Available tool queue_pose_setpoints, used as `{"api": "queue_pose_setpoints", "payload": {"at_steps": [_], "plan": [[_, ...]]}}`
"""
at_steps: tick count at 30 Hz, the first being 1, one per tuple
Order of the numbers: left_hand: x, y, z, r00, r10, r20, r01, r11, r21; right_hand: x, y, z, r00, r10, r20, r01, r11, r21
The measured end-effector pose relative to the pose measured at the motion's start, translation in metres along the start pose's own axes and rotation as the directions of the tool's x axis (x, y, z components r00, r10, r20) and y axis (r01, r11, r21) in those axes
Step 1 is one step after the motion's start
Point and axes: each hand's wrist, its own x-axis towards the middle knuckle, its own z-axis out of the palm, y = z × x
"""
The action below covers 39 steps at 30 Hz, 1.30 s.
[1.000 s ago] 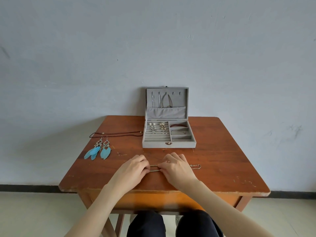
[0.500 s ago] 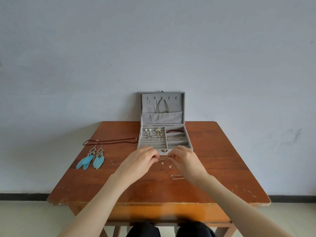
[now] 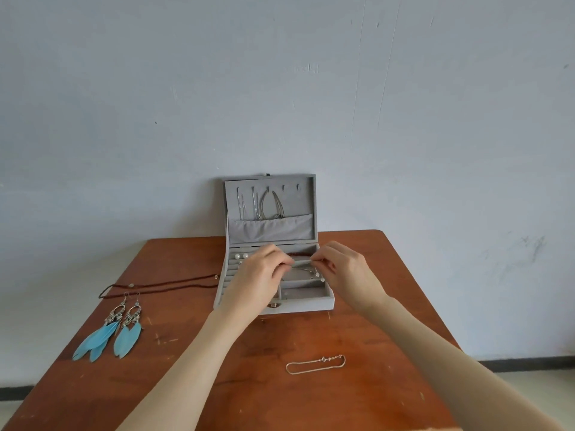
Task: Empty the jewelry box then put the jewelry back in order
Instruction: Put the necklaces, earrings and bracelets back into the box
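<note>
Grey velvet lines the open jewelry box (image 3: 306, 303), its lid upright against the wall with thin metal pieces hanging above a fabric pocket. Over the right-hand compartments both hands meet: the left hand (image 3: 258, 276) and right hand (image 3: 348, 272) each pinch an end of a thin silver chain (image 3: 303, 265) with small pearl beads dangling below it. The left forearm hides the box's front ring rolls; two pearl studs (image 3: 241, 257) show behind. On the worn reddish wooden tabletop (image 3: 357, 393) lie a looped silver bracelet (image 3: 315, 364) near the front, blue feather earrings (image 3: 107, 335) at left, and a brown cord necklace (image 3: 161, 284) beyond them.
</note>
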Motion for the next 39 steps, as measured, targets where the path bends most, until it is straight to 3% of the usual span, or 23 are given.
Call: {"api": "queue_pose_setpoints", "payload": {"at_steps": [2,7,15,24,32,39], "plan": [[0.001,-0.005,0.007,1.000,-0.029,0.005,0.029,0.999,-0.014,0.001,0.008,0.007,1.000,-0.018,0.004,0.018,1.000,0.023],[-0.012,-0.018,0.027,0.966,-0.114,0.233,0.129,0.990,-0.050,-0.018,0.028,0.025,0.979,0.031,0.200,-0.034,0.999,0.013],[-0.004,-0.023,0.035,0.956,-0.024,0.291,-0.013,0.992,0.126,-0.011,0.037,0.028,0.952,-0.003,0.306,0.059,0.983,-0.173],[-0.001,-0.024,0.034,0.927,-0.022,0.374,-0.068,0.972,0.224,-0.008,0.042,0.028,0.871,0.152,0.468,0.004,0.949,-0.317],[-0.009,-0.021,0.025,0.920,-0.028,0.390,-0.052,0.980,0.193,-0.019,0.033,0.021,0.853,0.166,0.495,0.030,0.931,-0.364],[-0.019,-0.011,-0.009,0.918,-0.055,0.392,0.013,0.994,0.110,-0.023,0.013,0.016,0.908,0.128,0.400,0.039,0.922,-0.385]]}}
